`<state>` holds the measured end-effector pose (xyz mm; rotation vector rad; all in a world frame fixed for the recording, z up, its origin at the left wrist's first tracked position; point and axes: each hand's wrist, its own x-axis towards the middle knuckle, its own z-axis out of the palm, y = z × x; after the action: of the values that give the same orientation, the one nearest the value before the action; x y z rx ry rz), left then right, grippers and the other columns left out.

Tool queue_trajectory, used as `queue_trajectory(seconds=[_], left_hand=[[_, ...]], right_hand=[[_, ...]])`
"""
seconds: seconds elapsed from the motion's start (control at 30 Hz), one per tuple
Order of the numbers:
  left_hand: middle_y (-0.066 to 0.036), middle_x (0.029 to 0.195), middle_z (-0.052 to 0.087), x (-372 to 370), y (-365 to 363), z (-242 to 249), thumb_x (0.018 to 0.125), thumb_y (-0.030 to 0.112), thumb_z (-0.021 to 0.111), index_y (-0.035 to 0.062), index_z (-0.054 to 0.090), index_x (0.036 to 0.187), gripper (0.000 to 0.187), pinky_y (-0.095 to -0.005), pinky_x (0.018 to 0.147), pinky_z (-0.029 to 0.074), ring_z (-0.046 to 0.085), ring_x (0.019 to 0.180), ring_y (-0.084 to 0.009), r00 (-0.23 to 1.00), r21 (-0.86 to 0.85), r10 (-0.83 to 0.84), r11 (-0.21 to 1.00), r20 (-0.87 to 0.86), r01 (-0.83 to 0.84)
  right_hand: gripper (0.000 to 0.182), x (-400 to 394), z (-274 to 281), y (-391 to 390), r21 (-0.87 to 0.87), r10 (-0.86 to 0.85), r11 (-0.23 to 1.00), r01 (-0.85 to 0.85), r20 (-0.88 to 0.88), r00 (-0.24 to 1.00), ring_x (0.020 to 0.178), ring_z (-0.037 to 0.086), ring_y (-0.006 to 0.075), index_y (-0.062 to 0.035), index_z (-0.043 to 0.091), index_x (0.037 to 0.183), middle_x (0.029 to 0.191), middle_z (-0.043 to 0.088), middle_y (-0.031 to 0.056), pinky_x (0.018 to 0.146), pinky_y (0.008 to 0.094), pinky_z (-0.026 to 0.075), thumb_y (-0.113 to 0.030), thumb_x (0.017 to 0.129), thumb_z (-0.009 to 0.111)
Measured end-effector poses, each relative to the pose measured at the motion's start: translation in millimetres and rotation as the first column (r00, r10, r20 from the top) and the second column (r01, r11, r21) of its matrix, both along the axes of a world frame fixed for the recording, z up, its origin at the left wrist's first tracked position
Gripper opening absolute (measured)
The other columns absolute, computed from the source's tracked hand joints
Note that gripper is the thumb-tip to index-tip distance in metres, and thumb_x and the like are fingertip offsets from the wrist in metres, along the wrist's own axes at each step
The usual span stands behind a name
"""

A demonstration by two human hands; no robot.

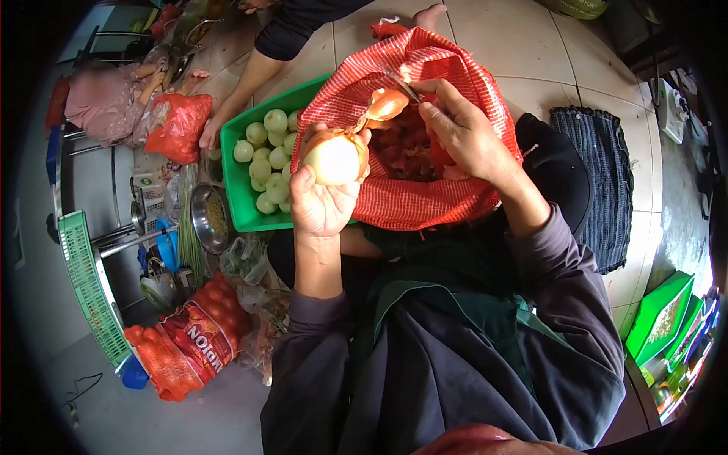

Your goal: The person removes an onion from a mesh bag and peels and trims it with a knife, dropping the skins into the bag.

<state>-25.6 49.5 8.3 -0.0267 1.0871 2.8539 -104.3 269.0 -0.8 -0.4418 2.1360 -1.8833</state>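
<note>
My left hand is closed around a partly peeled onion, pale on the near side with brown skin still round its top. A strip of brown onion skin hangs off the top toward my right hand. That hand grips a small knife; its thin blade points up and left, and the handle is hidden in my fingers. Below both hands the red mesh sack gapes wide, with loose onion skins inside. Left of it, a green crate holds several peeled onions.
A full red mesh sack of onions lies at lower left. Nearby are a metal bowl and a red plastic bag. Another person's arm reaches down beside the crate. A dark woven mat lies at right.
</note>
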Motion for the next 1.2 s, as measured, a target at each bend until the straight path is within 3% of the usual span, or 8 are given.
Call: queue_trajectory(seconds=[0.17, 0.27, 0.43, 0.57, 0.77, 0.97, 1.17, 1.2], left_hand=[[-0.014, 0.124, 0.055, 0, 4, 2, 0.090, 0.031, 0.057, 0.0081, 0.040, 0.135, 0.053, -0.0413, 0.083, 0.055, 0.055, 0.115, -0.0301, 0.975, -0.195, 0.184, 0.968, 0.121, -0.158], [-0.011, 0.123, 0.055, -1, 7, 3, 0.093, 0.028, 0.055, 0.0081, 0.040, 0.134, 0.048, -0.0407, 0.081, 0.056, 0.058, 0.108, -0.0252, 0.970, -0.124, 0.180, 0.979, 0.163, -0.161], [-0.008, 0.123, 0.052, 0, 18, 0, 0.086, 0.019, 0.068, 0.0083, 0.040, 0.131, 0.054, -0.0375, 0.082, 0.056, 0.058, 0.105, -0.0213, 0.969, -0.350, 0.246, 0.907, -0.008, -0.234], [-0.010, 0.125, 0.050, -1, 25, 5, 0.078, 0.019, 0.078, 0.0063, 0.038, 0.133, 0.069, -0.0337, 0.084, 0.055, 0.057, 0.107, -0.0212, 0.973, -0.378, 0.227, 0.899, -0.032, -0.222], [-0.012, 0.123, 0.052, 2, 26, 2, 0.081, 0.018, 0.075, 0.0007, 0.037, 0.135, 0.068, -0.0331, 0.088, 0.053, 0.056, 0.108, -0.0206, 0.972, -0.450, 0.217, 0.861, -0.095, -0.236], [-0.012, 0.124, 0.052, 4, 28, 1, 0.085, 0.012, 0.071, -0.0011, 0.039, 0.135, 0.061, -0.0316, 0.091, 0.050, 0.056, 0.108, -0.0192, 0.961, -0.505, 0.238, 0.818, -0.140, -0.276], [-0.011, 0.124, 0.052, 7, 36, 4, 0.085, 0.006, 0.070, -0.0026, 0.038, 0.134, 0.059, -0.0299, 0.094, 0.048, 0.055, 0.109, -0.0182, 0.950, -0.576, 0.278, 0.757, -0.142, -0.308], [-0.012, 0.124, 0.052, 6, 37, 4, 0.085, 0.006, 0.070, -0.0029, 0.038, 0.134, 0.059, -0.0300, 0.094, 0.048, 0.055, 0.108, -0.0182, 0.950, -0.589, 0.276, 0.748, -0.143, -0.306]], right_hand=[[0.030, -1, 9, 8, -0.013, 0.096, 0.995, -0.095, 0.151, 0.984, 0.074, 0.059, 0.0121, -0.0037, 0.050, 0.122, 0.083, 0.062, 0.0067, 0.067, 0.0281, 0.049, -0.023, 0.098, 0.050], [0.026, -3, 18, 20, -0.131, 0.143, 0.985, -0.115, 0.223, 0.964, 0.072, 0.056, 0.0086, -0.0057, 0.050, 0.119, 0.080, 0.058, 0.0032, 0.063, 0.0252, 0.046, -0.022, 0.099, 0.049], [0.028, 11, 34, 17, -0.395, 0.453, 0.852, -0.343, 0.230, 0.861, 0.071, 0.050, 0.0067, -0.0045, 0.048, 0.124, 0.081, 0.053, -0.0018, 0.064, 0.0231, 0.043, -0.016, 0.098, 0.048], [0.043, 21, 25, 1, -0.176, 0.397, 0.908, -0.381, 0.069, 0.915, 0.072, 0.056, 0.0181, -0.0013, 0.042, 0.135, 0.077, 0.055, 0.0101, 0.072, 0.0311, 0.045, -0.016, 0.096, 0.051], [0.043, 24, 12, -5, -0.185, 0.360, 0.918, -0.351, 0.013, 0.933, 0.084, 0.061, 0.0221, -0.0003, 0.042, 0.135, 0.089, 0.062, 0.0133, 0.080, 0.0345, 0.046, -0.019, 0.097, 0.051], [0.040, 21, 17, -2, -0.234, 0.441, 0.883, -0.406, 0.120, 0.890, 0.093, 0.059, 0.0187, -0.0026, 0.044, 0.133, 0.100, 0.063, 0.0128, 0.085, 0.0333, 0.046, -0.018, 0.097, 0.051], [0.030, 22, 5, -13, -0.286, 0.358, 0.897, -0.337, 0.025, 0.933, 0.089, 0.057, 0.0163, -0.0031, 0.048, 0.123, 0.092, 0.059, 0.0077, 0.084, 0.0323, 0.046, -0.016, 0.097, 0.052], [0.025, 22, 6, -13, -0.286, 0.362, 0.897, -0.336, 0.042, 0.931, 0.083, 0.052, 0.0123, -0.0040, 0.048, 0.121, 0.090, 0.055, 0.0045, 0.077, 0.0284, 0.043, -0.015, 0.098, 0.050]])
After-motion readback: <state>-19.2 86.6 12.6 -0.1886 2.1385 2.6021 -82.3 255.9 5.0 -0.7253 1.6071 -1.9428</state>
